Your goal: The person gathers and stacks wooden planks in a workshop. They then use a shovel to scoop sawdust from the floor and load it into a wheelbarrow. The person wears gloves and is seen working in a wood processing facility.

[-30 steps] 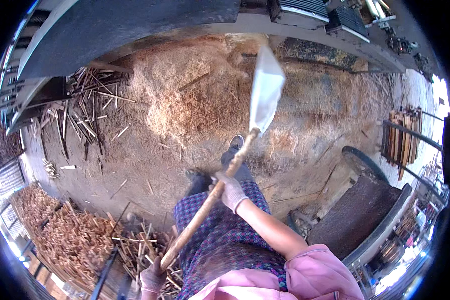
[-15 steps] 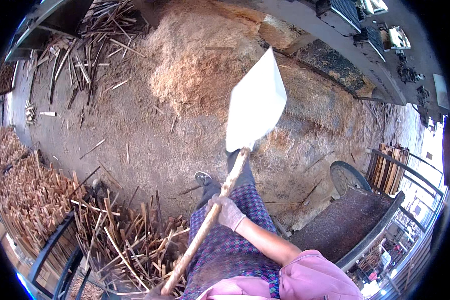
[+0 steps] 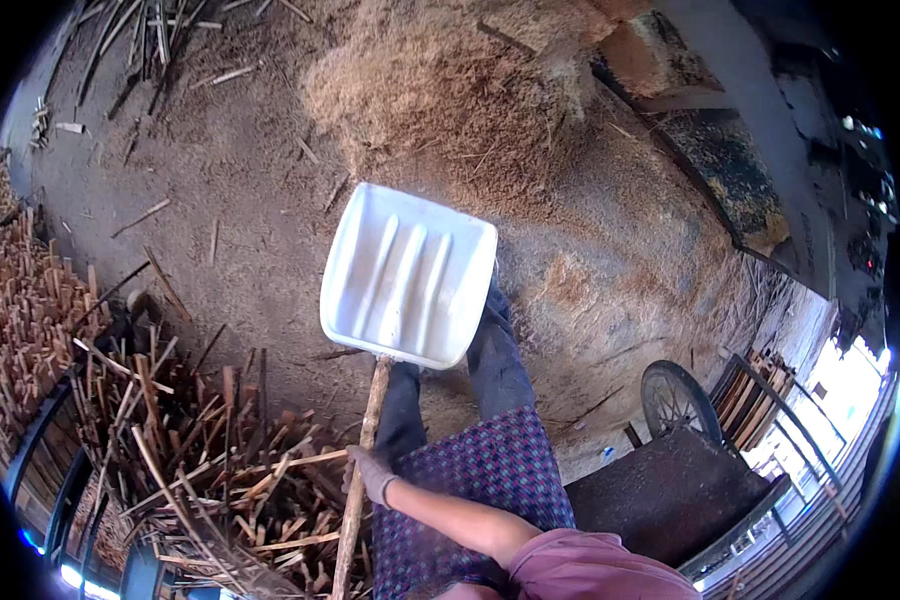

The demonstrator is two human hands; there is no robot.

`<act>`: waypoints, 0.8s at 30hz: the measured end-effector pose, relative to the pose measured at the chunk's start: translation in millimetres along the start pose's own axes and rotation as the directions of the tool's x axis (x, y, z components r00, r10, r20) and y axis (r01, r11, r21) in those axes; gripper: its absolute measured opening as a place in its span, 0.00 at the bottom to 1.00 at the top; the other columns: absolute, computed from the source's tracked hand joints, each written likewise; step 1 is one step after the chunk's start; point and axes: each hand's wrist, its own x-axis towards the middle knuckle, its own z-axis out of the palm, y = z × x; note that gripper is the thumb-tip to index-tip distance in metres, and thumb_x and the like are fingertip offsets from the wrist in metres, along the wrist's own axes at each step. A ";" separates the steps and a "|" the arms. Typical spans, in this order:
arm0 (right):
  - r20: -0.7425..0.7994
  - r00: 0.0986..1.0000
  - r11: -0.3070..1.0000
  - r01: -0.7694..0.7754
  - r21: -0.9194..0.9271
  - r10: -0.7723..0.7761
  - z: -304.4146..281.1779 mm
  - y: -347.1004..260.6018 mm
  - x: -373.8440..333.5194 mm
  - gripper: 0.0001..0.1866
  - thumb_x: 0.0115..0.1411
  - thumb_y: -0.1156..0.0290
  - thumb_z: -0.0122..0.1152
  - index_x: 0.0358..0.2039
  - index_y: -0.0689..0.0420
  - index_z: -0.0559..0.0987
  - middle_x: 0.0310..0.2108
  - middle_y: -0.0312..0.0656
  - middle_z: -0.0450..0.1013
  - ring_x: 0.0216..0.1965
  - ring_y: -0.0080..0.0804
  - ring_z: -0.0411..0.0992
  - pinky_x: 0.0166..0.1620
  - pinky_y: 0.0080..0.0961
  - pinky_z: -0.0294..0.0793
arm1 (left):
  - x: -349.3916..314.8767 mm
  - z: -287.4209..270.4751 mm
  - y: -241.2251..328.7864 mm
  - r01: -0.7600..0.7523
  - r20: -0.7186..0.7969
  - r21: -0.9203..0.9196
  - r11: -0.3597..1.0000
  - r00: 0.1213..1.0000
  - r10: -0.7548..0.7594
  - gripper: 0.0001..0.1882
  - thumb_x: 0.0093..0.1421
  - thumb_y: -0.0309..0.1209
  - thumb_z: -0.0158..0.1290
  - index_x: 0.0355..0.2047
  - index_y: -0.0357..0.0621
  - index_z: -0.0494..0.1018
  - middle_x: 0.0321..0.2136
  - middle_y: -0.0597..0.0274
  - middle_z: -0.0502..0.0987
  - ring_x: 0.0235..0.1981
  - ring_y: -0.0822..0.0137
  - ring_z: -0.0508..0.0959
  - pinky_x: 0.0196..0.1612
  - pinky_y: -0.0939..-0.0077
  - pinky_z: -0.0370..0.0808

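Observation:
My right hand, in a pale glove, is closed round the wooden handle of a shovel. The shovel's broad white scoop has raised ribs and faces up with nothing in it. It hangs over my legs, short of a heap of sawdust on the ground ahead. Down past my hand, the handle runs out of the lower edge of the picture. My left hand does not show.
Cut wood sticks stand bundled at my near left, with more stacks beyond. Loose sticks lie at the far left. On my right is a dark cart with a spoked wheel. A dark slab borders the sawdust.
The shovel's scoop has swung left and nearer to me, turning from edge-tilted to facing up. My right hand has moved left and down with the handle. My left hand has left the view.

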 end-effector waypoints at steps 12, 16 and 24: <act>0.127 0.710 0.483 0.588 -0.649 -0.693 0.0 -442.9 50.9 0.19 0.66 0.53 0.54 0.25 0.54 0.72 0.19 0.45 0.70 0.20 0.40 0.73 0.25 0.43 0.74 | 175.1 -19.4 297.3 -0.374 -0.455 -0.167 0.912 0.850 0.265 0.13 0.49 0.27 0.62 0.36 0.41 0.76 0.27 0.42 0.80 0.33 0.38 0.81 0.35 0.52 0.76; -0.057 0.883 0.884 0.461 -0.075 -0.466 -1.4 -447.3 79.2 0.13 0.65 0.58 0.59 0.32 0.54 0.74 0.24 0.42 0.69 0.22 0.39 0.72 0.27 0.42 0.74 | 247.7 10.2 306.8 -0.326 -0.414 -0.211 0.922 0.884 0.217 0.16 0.49 0.28 0.62 0.41 0.46 0.79 0.31 0.43 0.81 0.36 0.41 0.82 0.38 0.53 0.79; -0.162 0.806 0.812 0.520 -0.266 -0.569 -14.1 -440.8 105.0 0.16 0.60 0.56 0.62 0.31 0.57 0.77 0.22 0.42 0.70 0.22 0.38 0.71 0.25 0.39 0.70 | 334.8 64.6 293.3 -0.484 -0.492 -0.282 0.828 0.814 0.308 0.23 0.47 0.26 0.65 0.46 0.47 0.79 0.35 0.46 0.83 0.39 0.44 0.83 0.42 0.57 0.80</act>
